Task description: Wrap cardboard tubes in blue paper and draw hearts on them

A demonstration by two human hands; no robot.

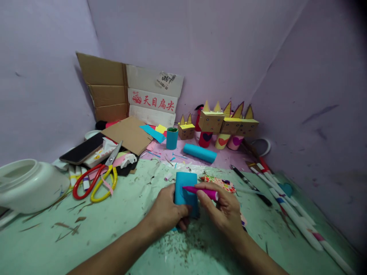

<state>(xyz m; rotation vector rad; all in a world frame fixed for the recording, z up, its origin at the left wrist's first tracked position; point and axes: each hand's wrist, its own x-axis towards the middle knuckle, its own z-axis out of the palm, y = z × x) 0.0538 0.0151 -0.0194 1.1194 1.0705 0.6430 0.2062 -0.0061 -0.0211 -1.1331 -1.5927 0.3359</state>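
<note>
A blue paper-covered tube (186, 180) stands roughly upright in my left hand (165, 208), whose fingers wrap its lower left side. In my right hand (222, 208) is a magenta marker (208, 193), gripped like a pen. Its tip meets the front of the tube, where a faint curved line shows. A small white marker cap (168, 177) lies just behind the tube. Farther back are another blue tube (200, 152) on its side and a short blue cup-like tube (172, 138) standing with a dark green inside.
Cardboard-headed figures (212, 121) line the back right. At left lie red-and-yellow scissors (110, 166), a phone (83, 148) and a white pot (37, 187). Several markers (298, 221) and a black pen-like tool (250, 185) lie at right. A cardboard box (151, 93) leans against the wall.
</note>
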